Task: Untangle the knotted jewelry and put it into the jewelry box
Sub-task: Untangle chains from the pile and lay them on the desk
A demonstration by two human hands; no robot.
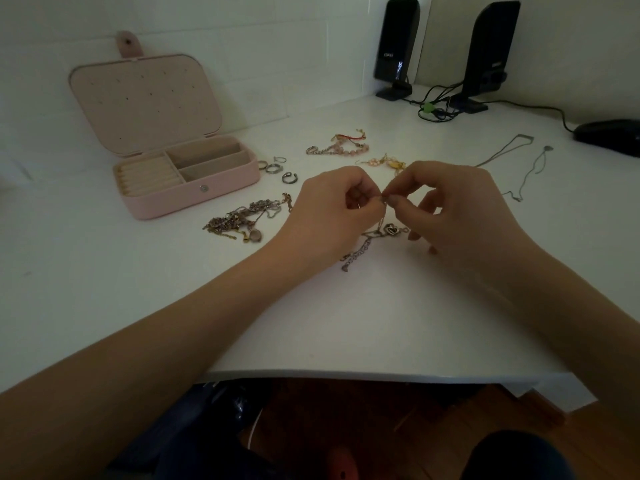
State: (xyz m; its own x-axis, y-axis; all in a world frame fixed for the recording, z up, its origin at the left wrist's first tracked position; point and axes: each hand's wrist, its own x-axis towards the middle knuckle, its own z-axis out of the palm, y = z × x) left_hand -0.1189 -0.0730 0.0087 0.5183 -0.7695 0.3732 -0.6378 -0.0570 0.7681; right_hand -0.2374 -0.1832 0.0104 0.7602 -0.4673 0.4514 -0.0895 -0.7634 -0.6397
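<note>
L hand & R hand: each grip pinches thin silver chain w/ heart charm, above white desk.

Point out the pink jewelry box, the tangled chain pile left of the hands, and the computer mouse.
pink jewelry box [180,202], head view, on its front wall.
tangled chain pile [242,220], head view, on the knotted middle.
computer mouse [609,135], head view, on its top shell.
</note>
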